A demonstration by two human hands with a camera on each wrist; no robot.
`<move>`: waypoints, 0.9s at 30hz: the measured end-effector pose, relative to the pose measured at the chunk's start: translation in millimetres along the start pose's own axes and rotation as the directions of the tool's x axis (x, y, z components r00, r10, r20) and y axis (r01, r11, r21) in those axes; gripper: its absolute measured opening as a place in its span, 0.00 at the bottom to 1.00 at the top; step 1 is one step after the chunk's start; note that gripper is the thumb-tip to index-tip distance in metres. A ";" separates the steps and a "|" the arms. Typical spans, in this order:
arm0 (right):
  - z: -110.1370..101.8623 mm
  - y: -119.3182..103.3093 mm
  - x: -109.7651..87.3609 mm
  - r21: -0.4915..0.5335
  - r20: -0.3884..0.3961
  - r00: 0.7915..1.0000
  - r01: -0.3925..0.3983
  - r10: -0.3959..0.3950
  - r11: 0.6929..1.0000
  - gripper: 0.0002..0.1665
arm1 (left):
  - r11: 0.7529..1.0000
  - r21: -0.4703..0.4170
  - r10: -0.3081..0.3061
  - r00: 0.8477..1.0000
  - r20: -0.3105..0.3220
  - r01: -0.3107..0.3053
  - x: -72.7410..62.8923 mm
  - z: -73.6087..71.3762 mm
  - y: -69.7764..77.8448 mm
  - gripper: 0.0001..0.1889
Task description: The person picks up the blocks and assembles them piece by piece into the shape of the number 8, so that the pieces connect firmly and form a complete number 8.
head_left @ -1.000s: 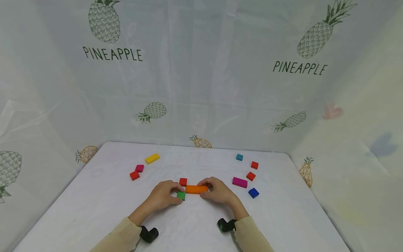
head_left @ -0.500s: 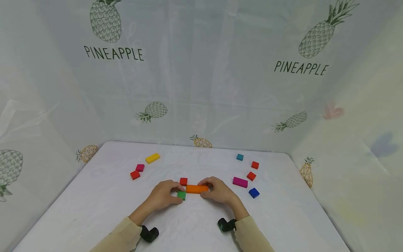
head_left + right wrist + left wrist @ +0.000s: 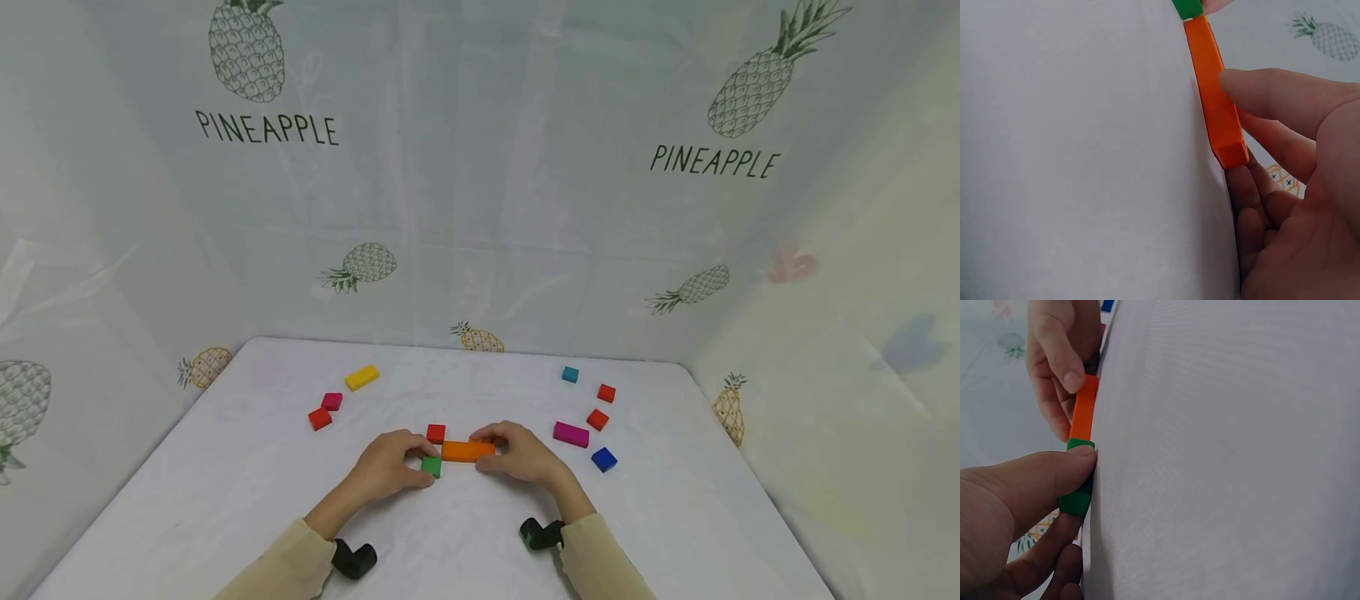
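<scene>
Between thumb and fingers, my left hand (image 3: pixel 388 465) pinches a small green block (image 3: pixel 431 467) on the white table. My right hand (image 3: pixel 525 454) grips the right part of a long orange block (image 3: pixel 463 451), thumb on its near side and fingers behind. The green block's right side is right at the orange block's left end. Just behind that corner sits a red block (image 3: pixel 436 433). In the left wrist view the thumb covers part of the green block (image 3: pixel 1076 503); the right wrist view shows the orange block (image 3: pixel 1216 100) lying along the tabletop.
At the left lie a yellow block (image 3: pixel 363 377), a pink block (image 3: pixel 332 402) and a red block (image 3: pixel 320 418). Over on the right are a magenta block (image 3: pixel 572 434), a dark blue block (image 3: pixel 603 459), a teal block (image 3: pixel 571 375) and two red ones. A pineapple-print curtain (image 3: pixel 480 208) hangs behind the table.
</scene>
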State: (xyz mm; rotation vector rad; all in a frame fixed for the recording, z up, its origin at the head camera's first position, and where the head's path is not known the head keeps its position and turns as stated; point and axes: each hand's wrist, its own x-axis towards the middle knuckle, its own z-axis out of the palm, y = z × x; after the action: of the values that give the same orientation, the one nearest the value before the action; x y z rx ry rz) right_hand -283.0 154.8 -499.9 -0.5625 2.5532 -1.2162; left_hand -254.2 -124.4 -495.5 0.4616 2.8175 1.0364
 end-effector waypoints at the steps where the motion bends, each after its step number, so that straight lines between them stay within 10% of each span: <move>1: -0.3 0.0 -0.1 0.008 0.003 1.000 -0.003 0.002 1.000 0.20 | 1.000 0.001 0.000 1.000 0.003 0.000 0.3 0.4 -0.9 0.15; 17: -22.2 0.9 -7.5 0.084 0.000 0.999 -0.042 0.043 0.996 0.22 | 1.000 -0.001 0.006 1.000 0.001 -0.006 -0.1 -1.1 1.8 0.16; 27: -75.8 0.0 -22.1 0.013 -0.157 0.987 -0.023 0.025 1.000 0.20 | 1.000 -0.012 0.011 1.000 -0.003 -0.011 -1.1 -0.1 -1.4 0.15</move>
State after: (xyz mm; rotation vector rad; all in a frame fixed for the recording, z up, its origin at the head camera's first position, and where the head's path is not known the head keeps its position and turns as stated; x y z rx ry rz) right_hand -292.7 216.5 -451.7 -0.4487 2.6717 -1.3138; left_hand -253.5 -125.8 -496.3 0.4748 2.8132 1.0557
